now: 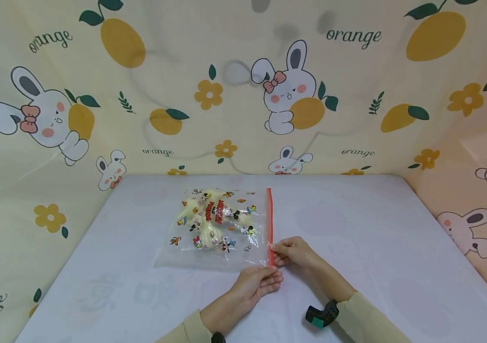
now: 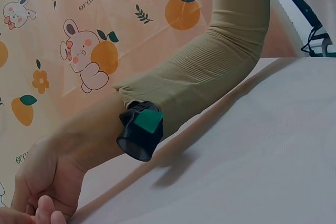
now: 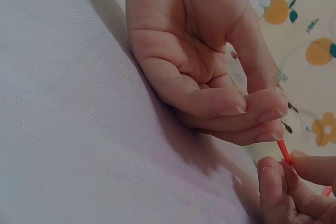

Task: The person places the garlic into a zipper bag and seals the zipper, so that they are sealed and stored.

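A clear zip bag (image 1: 170, 252) printed with small cartoon figures lies on the table, its red zip strip (image 1: 269, 209) along the right edge. Inside is something pale yellow and lumpy, its kind unclear behind the prints. My left hand (image 1: 255, 287) pinches the near end of the red strip between thumb and fingers. Slightly farther up the same strip, my right hand (image 1: 294, 251) pinches it too. Seen from the right wrist, the left hand (image 3: 194, 72) is close and palm-on, with a short red stretch (image 3: 284, 151) running from it to the right hand's fingertips (image 3: 307, 167).
A white cloth covers the table (image 1: 355, 228). Behind and beside it hangs a cream sheet (image 1: 235, 38) with rabbits and oranges. A black wrist camera (image 1: 322, 314) with a green patch sits at my right cuff; it shows in the left wrist view too.
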Tool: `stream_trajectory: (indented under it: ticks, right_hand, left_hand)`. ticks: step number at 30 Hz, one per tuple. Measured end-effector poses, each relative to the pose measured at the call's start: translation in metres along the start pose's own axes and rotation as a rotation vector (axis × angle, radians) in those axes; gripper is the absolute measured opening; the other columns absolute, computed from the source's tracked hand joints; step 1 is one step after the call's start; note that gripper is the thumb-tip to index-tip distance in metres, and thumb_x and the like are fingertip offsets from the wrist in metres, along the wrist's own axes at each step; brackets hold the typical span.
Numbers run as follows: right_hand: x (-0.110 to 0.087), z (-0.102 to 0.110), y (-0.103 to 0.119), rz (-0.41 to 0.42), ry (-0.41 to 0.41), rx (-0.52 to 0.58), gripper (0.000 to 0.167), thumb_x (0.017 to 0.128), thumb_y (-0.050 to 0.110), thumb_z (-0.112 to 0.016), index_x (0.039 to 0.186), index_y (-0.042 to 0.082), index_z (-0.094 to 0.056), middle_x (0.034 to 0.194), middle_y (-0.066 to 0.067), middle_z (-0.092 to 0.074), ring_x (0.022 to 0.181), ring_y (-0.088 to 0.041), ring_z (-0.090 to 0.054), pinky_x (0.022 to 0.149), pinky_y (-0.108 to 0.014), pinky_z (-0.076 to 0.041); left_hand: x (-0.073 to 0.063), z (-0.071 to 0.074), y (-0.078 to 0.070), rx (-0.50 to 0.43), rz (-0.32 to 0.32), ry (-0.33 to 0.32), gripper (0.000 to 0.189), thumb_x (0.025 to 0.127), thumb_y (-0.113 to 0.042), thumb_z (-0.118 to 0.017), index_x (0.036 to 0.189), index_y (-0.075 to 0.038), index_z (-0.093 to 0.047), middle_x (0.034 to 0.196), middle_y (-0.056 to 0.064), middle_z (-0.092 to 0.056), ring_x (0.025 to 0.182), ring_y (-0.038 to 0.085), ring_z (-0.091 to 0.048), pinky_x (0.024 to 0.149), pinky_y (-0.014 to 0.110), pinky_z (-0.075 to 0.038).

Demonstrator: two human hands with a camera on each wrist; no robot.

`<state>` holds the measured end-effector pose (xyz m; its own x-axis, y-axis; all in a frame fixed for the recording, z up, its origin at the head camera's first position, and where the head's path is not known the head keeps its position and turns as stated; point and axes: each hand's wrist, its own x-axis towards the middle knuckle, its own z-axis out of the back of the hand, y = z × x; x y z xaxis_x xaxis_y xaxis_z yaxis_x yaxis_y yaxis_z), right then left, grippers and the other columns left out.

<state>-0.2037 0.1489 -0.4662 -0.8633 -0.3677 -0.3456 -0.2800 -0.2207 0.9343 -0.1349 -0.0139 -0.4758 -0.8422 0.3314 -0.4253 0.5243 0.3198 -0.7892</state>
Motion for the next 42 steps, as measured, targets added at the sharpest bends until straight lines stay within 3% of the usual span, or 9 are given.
stream_trajectory:
  ticks: [18, 42]
  right_hand:
    - [0.005, -0.001, 0.001, 0.026, -0.02, -0.004, 0.033, 0.095, 0.012, -0.056, 0.109, -0.019, -0.061, 0.064, 0.01, -0.066, 0.06, -0.001, -0.062, 0.061, -0.015, -0.057]
    - [0.017, 0.0, 0.004, -0.003, -0.111, 0.02, 0.031, 0.095, 0.012, -0.058, 0.106, -0.017, -0.063, 0.061, 0.007, -0.065, 0.058, -0.003, -0.062, 0.059, -0.016, -0.057]
  left_hand:
    - [0.001, 0.0, 0.001, 0.005, 0.016, -0.007, 0.033, 0.096, -0.01, -0.054, 0.119, 0.014, -0.055, 0.082, -0.001, -0.069, 0.078, 0.006, -0.068, 0.083, 0.024, -0.06]
    - [0.002, 0.001, 0.001, 0.011, 0.03, -0.003, 0.029, 0.096, -0.011, -0.054, 0.115, 0.01, -0.058, 0.085, 0.001, -0.07, 0.08, 0.007, -0.069, 0.085, 0.025, -0.06]
